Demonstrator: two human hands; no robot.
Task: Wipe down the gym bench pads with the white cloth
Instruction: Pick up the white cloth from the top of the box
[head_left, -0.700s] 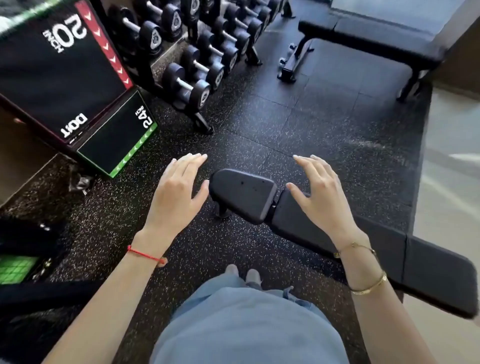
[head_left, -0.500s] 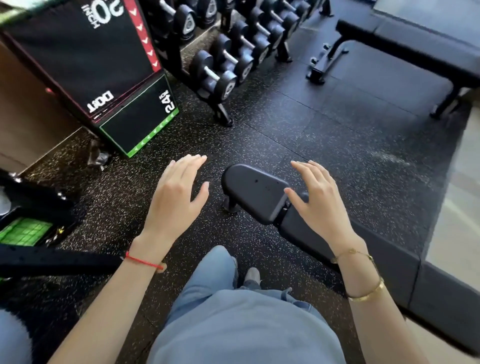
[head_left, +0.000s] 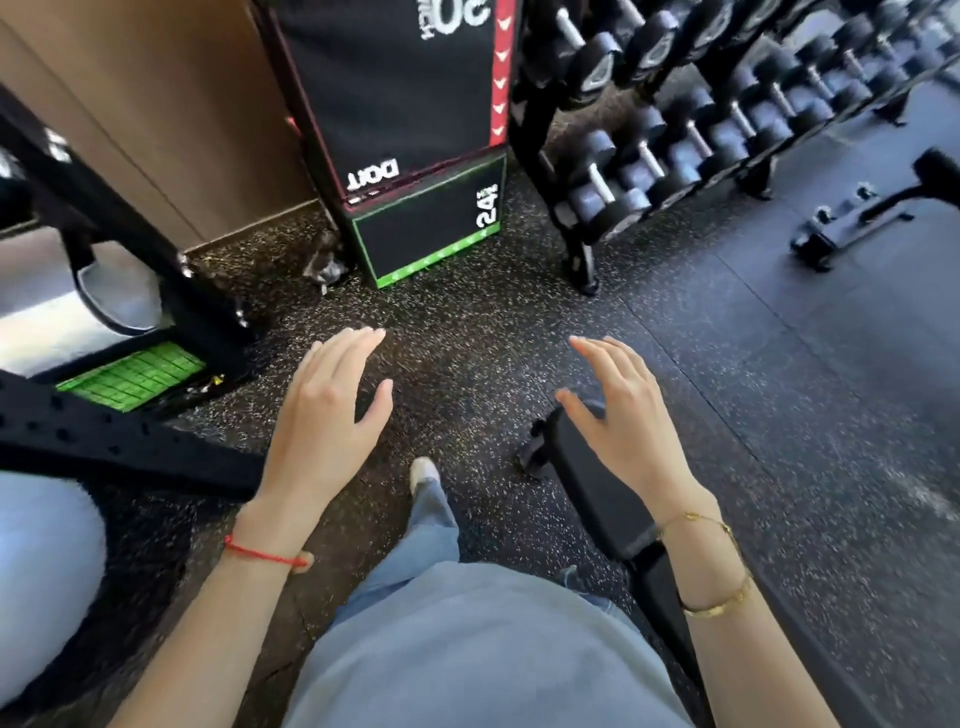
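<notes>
Hands first, nearest the wearer. Left hand (head_left: 324, 410), red string at the wrist, is held out over the speckled black rubber floor (head_left: 467, 338); fingers straight and loosely together, palm down, nothing in it. Right hand (head_left: 621, 415), two gold bangles on the wrist, is spread the same way, fingers relaxed and extended, holding nothing. Neither touches a surface as far as I can tell; the right one hovers above the end of the bench.

Under and just behind the right palm: black padded vinyl gym bench pad (head_left: 587, 483), running back toward the person's right side, its rounded end beneath the fingers. A dark bracket shows at its left edge. Judgement: the right hand is placed there because that pad is the surface to be wiped.

White cloth: not visible anywhere in view. Judgement: with both hands empty, wiping has not begun; the cloth must be found first.

Between the hands, lower: loose pale blue trouser leg and a light shoe (head_left: 423, 470), stepping forward.

Beyond the left fingertips: black soft plyo box with green trim (head_left: 431, 234) marked 24, a taller black box with red trim (head_left: 395, 88) stacked on it, against a brown wall panel.

Beyond the right fingertips: rack of black hex dumbbells (head_left: 675, 130). Farthest right, the black steel foot of a second bench (head_left: 852, 223), blurred.
</notes>
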